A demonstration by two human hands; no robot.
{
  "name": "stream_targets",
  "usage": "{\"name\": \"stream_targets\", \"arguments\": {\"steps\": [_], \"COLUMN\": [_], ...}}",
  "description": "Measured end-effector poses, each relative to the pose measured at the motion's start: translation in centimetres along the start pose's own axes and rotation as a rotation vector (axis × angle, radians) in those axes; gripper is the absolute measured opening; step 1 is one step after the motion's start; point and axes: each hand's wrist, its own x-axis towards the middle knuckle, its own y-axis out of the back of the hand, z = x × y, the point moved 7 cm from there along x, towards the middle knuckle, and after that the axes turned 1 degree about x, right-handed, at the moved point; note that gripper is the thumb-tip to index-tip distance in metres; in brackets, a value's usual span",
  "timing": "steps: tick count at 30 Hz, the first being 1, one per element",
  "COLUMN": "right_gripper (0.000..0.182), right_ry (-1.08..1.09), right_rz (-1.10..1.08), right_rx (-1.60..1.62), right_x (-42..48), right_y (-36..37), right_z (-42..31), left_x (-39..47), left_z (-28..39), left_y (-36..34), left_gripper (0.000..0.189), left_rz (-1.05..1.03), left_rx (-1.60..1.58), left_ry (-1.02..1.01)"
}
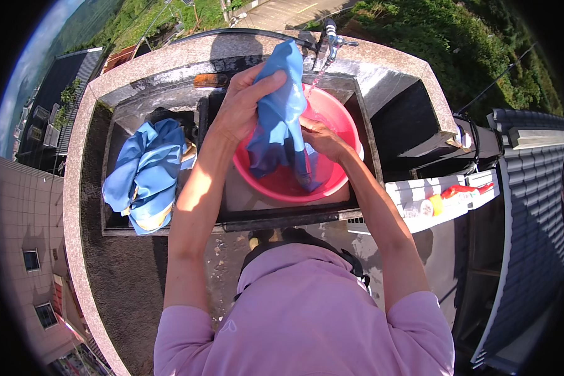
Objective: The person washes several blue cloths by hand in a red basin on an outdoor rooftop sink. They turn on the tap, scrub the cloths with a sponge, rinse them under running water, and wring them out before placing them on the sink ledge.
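Observation:
A wet blue cloth (282, 108) hangs from my left hand (244, 101), which pinches its upper part between thumb and fingers. The cloth's lower folds reach down into the pink plastic basin (242, 171), where there is water. My right hand (326, 138) is at the cloth's right side, over the basin; its fingertips are partly hidden, and they seem to grip the fabric. From the metal tap (332, 43) a thin stream of water runs into the basin. The basin stands inside the right compartment of a sink (282, 217).
More blue cloth (145, 164) lies bunched at the sink's left compartment. An orange-brown scrubbing brush or block (210, 80) rests on the back ledge. A stone-topped parapet (77, 155) curves around the sink. At right, a white rack (427, 197) carries a red item (458, 191).

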Motion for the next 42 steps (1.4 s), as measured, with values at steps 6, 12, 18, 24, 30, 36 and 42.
{"name": "stream_targets", "arguments": {"steps": [6, 12, 18, 24, 30, 36, 42], "right_gripper": [0.019, 0.015, 0.011, 0.012, 0.014, 0.011, 0.013], "right_ry": [0.045, 0.235, 0.504, 0.519, 0.461, 0.431, 0.362], "right_rz": [0.284, 0.658, 0.751, 0.800, 0.810, 0.766, 0.669], "right_rx": [0.121, 0.198, 0.149, 0.097, 0.173, 0.301, 0.459], "right_x": [-0.3, -5.4, -5.8, -6.7, -7.2, -6.4, -5.5], "right_y": [2.8, 9.6, 10.3, 11.1, 11.1, 11.5, 12.1], "right_z": [0.7, -10.0, -16.4, -17.8, -17.6, -17.3, -17.9], "left_x": [-0.2, 0.5, 1.9, 2.6, 3.0, 5.3, 6.9], "left_z": [1.6, 5.6, 10.4, 11.8, 13.8, 13.7, 15.4], "left_y": [0.7, 3.3, 3.0, 0.6, -1.2, 0.0, -0.6], "left_gripper": [0.021, 0.024, 0.035, 0.018, 0.027, 0.028, 0.028], "left_rz": [0.061, 0.257, 0.267, 0.308, 0.384, 0.377, 0.357], "left_rx": [-0.030, 0.046, 0.573, 0.656, 1.009, 0.951, 1.063], "left_ry": [-0.035, -0.109, -0.278, -0.289, -0.683, -0.591, -0.839]}}
